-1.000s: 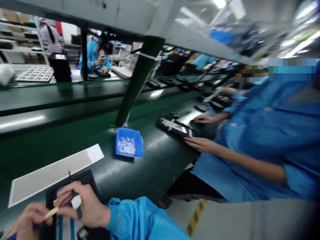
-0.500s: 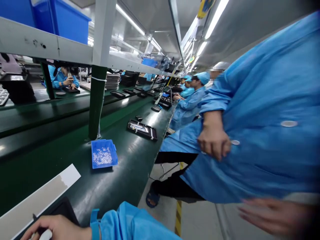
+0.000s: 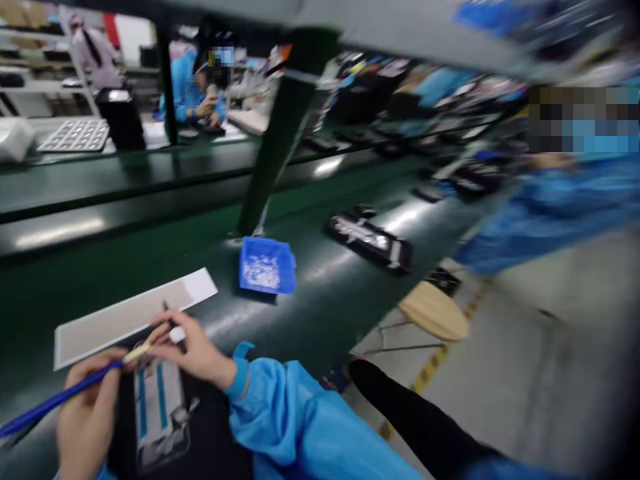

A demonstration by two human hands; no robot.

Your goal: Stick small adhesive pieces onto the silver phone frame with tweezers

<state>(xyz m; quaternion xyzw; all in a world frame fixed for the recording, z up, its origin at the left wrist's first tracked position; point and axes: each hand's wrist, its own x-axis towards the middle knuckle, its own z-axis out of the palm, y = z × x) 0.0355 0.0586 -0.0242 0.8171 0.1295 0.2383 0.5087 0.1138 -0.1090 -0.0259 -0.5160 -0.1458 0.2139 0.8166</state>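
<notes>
My left hand (image 3: 90, 413) is closed around a long blue stick-like tool (image 3: 65, 395) with a cream-coloured end. At that cream end are the fingertips of my right hand (image 3: 197, 350). A slim dark tool (image 3: 167, 307) sticks up between my right fingers, and something white shows on or beside one finger. Below both hands lies a flat, phone-like device (image 3: 163, 413) with two blue strips, on a black tray or mat (image 3: 215, 427). My fingers hide the device's top end.
A white-edged beige strip (image 3: 125, 319) lies beyond my hands. The blue bin (image 3: 267, 267) holds small white rings. Farther right is a black tray (image 3: 370, 241) with a device. A green post (image 3: 285, 140) rises behind. A stool (image 3: 435, 310) stands off the bench; co-workers sit beyond.
The view has swung left and down. My left hand and the blue tool have come into view, and my right hand is over the device. The nearby person standing at right is largely out of view.
</notes>
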